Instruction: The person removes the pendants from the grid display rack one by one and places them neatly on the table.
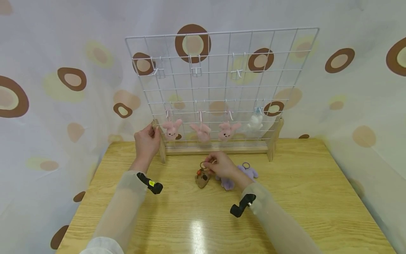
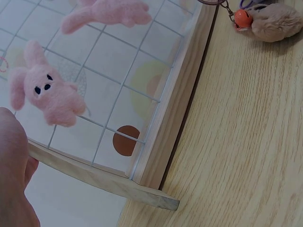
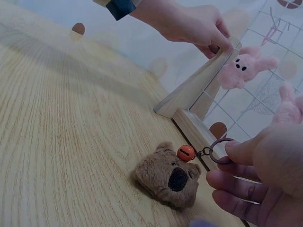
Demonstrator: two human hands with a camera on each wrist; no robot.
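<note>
My left hand grips the top of the left wooden post of a wire grid rack, thumb and fingers around its end in the right wrist view. Low in front of the rack, my right hand pinches the dark metal ring of a brown bear plush keychain. An orange bell joins ring and bear. The bear rests on the table with its face tilted upward. Partly behind the right hand and wrist lie purple plush keychains, one with its ring standing up.
Three pink bunny plushes and a white plush hang from hooks low on the white wire grid. Higher up are several bare hooks. The rack stands toward the back of the wooden table, before a patterned cloth.
</note>
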